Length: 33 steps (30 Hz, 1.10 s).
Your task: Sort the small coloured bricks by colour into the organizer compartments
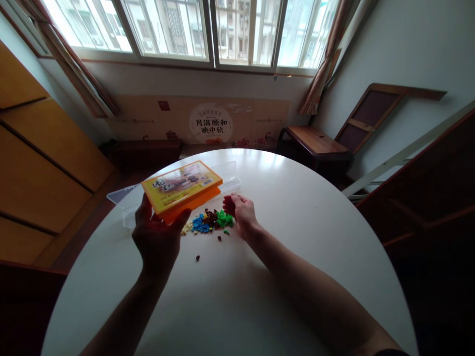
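Box (181,187): tilted above the table (297,217), gripped by my left hand (158,242). Bricks (202,225): heaped loose between hands, none visibly joined. Right hand (243,215): fingers curled; contents, I cannot tell.

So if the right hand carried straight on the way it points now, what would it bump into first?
Probably the nearest end of the orange box held in the left hand. Depth is unclear, though: if the box is higher, the right hand might pass beneath it instead.
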Each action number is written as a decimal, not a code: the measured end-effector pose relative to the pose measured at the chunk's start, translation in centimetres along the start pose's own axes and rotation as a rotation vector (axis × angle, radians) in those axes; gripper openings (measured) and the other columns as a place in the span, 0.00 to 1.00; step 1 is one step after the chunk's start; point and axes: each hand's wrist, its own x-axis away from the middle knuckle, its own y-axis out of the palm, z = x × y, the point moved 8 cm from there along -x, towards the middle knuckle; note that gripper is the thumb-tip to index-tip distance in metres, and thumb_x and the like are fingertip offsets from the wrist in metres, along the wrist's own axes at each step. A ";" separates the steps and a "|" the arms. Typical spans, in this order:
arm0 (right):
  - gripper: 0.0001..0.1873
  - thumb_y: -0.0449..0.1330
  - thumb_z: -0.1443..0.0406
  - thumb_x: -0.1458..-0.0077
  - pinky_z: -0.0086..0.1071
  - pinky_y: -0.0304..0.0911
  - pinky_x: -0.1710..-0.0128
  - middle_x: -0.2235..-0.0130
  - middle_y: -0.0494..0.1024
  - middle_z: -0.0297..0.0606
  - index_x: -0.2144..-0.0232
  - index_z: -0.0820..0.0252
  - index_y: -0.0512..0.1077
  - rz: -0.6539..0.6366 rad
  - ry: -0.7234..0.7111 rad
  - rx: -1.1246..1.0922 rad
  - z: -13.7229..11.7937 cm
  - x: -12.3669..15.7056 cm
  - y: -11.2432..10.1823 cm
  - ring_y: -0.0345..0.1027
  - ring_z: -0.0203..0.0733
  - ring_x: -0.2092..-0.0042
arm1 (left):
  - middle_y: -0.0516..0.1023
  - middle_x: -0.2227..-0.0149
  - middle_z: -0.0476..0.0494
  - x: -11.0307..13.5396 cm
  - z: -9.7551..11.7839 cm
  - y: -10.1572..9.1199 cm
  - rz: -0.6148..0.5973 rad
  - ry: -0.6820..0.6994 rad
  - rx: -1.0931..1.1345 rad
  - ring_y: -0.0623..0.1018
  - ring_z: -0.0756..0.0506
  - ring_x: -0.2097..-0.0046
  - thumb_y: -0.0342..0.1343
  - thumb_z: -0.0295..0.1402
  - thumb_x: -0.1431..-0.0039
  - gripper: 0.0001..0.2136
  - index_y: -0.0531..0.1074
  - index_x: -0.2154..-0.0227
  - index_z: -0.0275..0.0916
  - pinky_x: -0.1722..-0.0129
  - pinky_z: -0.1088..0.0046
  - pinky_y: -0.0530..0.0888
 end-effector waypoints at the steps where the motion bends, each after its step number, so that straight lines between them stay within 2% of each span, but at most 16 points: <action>1: 0.13 0.60 0.62 0.45 0.25 0.64 0.74 0.78 0.74 0.34 0.78 0.64 0.73 -0.006 -0.060 0.062 -0.4 -0.1 -0.1 0.66 0.31 0.77 | 0.73 0.48 0.41 -0.1 -0.6 -0.2 0.032 -0.080 0.040 0.78 0.40 0.52 0.69 0.34 0.56 0.34 0.66 0.44 0.42 0.48 0.58 0.77; 3: 0.14 0.61 0.58 0.48 0.28 0.65 0.70 0.77 0.75 0.34 0.77 0.63 0.75 -0.021 -0.158 0.157 -0.7 -0.3 -0.1 0.67 0.33 0.75 | 0.75 0.50 0.41 -0.2 -1.5 -0.3 0.062 -0.182 0.107 0.78 0.40 0.52 0.70 0.35 0.58 0.34 0.67 0.45 0.41 0.47 0.60 0.76; 6: 0.17 0.60 0.53 0.48 0.32 0.65 0.62 0.72 0.79 0.37 0.74 0.62 0.77 -0.055 -0.257 0.260 -0.6 -0.4 0.1 0.71 0.38 0.68 | 0.76 0.50 0.42 -0.1 -2.2 -0.5 0.084 -0.225 0.186 0.78 0.40 0.51 0.71 0.34 0.61 0.35 0.69 0.46 0.40 0.47 0.63 0.76; 9: 0.21 0.57 0.49 0.48 0.36 0.64 0.54 0.67 0.81 0.40 0.72 0.61 0.77 -0.135 -0.275 0.275 -0.1 -0.3 0.8 0.73 0.42 0.61 | 0.76 0.50 0.42 -0.1 -2.6 -0.7 0.098 -0.235 0.216 0.78 0.40 0.50 0.71 0.34 0.62 0.34 0.69 0.47 0.40 0.47 0.65 0.76; 11: 0.22 0.55 0.48 0.47 0.38 0.62 0.50 0.67 0.81 0.40 0.70 0.61 0.77 -0.184 -0.255 0.207 0.0 -0.2 1.2 0.73 0.43 0.59 | 0.75 0.48 0.43 -0.1 -2.9 -0.7 0.089 -0.244 0.215 0.78 0.41 0.51 0.71 0.33 0.62 0.34 0.69 0.47 0.42 0.48 0.65 0.77; 14: 0.20 0.53 0.52 0.45 0.40 0.60 0.46 0.66 0.81 0.40 0.67 0.61 0.75 -0.200 -0.224 0.067 -0.7 -0.3 1.3 0.73 0.42 0.57 | 0.75 0.49 0.43 -0.1 -3.2 -0.6 0.072 -0.264 0.235 0.78 0.41 0.52 0.70 0.33 0.61 0.34 0.69 0.47 0.41 0.49 0.65 0.77; 17: 0.15 0.56 0.60 0.50 0.42 0.61 0.46 0.58 0.79 0.40 0.61 0.58 0.74 -0.238 -0.221 0.070 -2.2 -0.1 1.6 0.71 0.44 0.52 | 0.76 0.51 0.42 0.1 -3.9 -0.4 0.049 -0.319 0.264 0.78 0.41 0.52 0.68 0.34 0.59 0.32 0.68 0.47 0.40 0.50 0.65 0.77; 20: 0.29 0.61 0.66 0.58 0.44 0.65 0.50 0.44 0.70 0.37 0.50 0.50 0.69 -0.410 -0.252 0.246 -3.7 0.8 3.0 0.67 0.48 0.47 | 0.76 0.51 0.42 0.5 -4.3 0.3 -0.026 -0.402 0.274 0.78 0.41 0.52 0.67 0.34 0.58 0.32 0.67 0.46 0.40 0.53 0.65 0.78; 22: 0.32 0.63 0.66 0.60 0.45 0.65 0.49 0.40 0.65 0.36 0.48 0.47 0.68 -0.526 -0.320 0.391 -4.5 1.7 3.8 0.64 0.51 0.44 | 0.77 0.53 0.40 1.0 -4.1 0.9 -0.099 -0.439 0.260 0.79 0.40 0.55 0.68 0.33 0.60 0.36 0.66 0.44 0.38 0.57 0.66 0.79; 24: 0.27 0.65 0.63 0.58 0.46 0.61 0.45 0.42 0.66 0.37 0.52 0.50 0.72 -0.550 -0.443 0.520 -5.5 2.2 3.9 0.60 0.52 0.41 | 0.79 0.56 0.40 1.4 -3.7 1.4 -0.165 -0.475 0.249 0.80 0.40 0.59 0.69 0.33 0.63 0.41 0.63 0.42 0.36 0.61 0.67 0.80; 26: 0.20 0.66 0.60 0.56 0.45 0.56 0.41 0.46 0.70 0.39 0.57 0.55 0.74 -0.493 -0.563 0.582 -6.3 2.2 3.5 0.60 0.50 0.41 | 0.80 0.59 0.40 1.9 -3.5 1.9 -0.218 -0.525 0.269 0.81 0.40 0.61 0.70 0.34 0.64 0.45 0.60 0.39 0.35 0.64 0.67 0.81; 27: 0.18 0.66 0.58 0.55 0.44 0.57 0.42 0.49 0.72 0.40 0.59 0.56 0.74 -0.459 -0.588 0.576 -6.6 2.0 3.2 0.62 0.49 0.43 | 0.80 0.61 0.40 2.2 -3.4 2.2 -0.249 -0.553 0.292 0.81 0.41 0.62 0.71 0.34 0.64 0.46 0.58 0.39 0.35 0.64 0.67 0.81; 30: 0.20 0.62 0.51 0.50 0.39 0.67 0.53 0.60 0.76 0.38 0.61 0.58 0.72 -0.386 -0.510 0.450 -6.3 0.6 2.1 0.70 0.45 0.55 | 0.80 0.61 0.40 3.1 -2.9 3.6 -0.381 -0.607 0.374 0.81 0.41 0.63 0.71 0.34 0.63 0.48 0.54 0.37 0.36 0.63 0.64 0.81; 33: 0.20 0.60 0.49 0.48 0.35 0.70 0.64 0.67 0.76 0.35 0.63 0.59 0.70 -0.287 -0.427 0.335 -6.1 -1.1 1.1 0.71 0.41 0.64 | 0.80 0.59 0.40 4.0 -2.1 4.9 -0.513 -0.594 0.441 0.81 0.41 0.61 0.69 0.34 0.59 0.47 0.52 0.36 0.38 0.61 0.63 0.81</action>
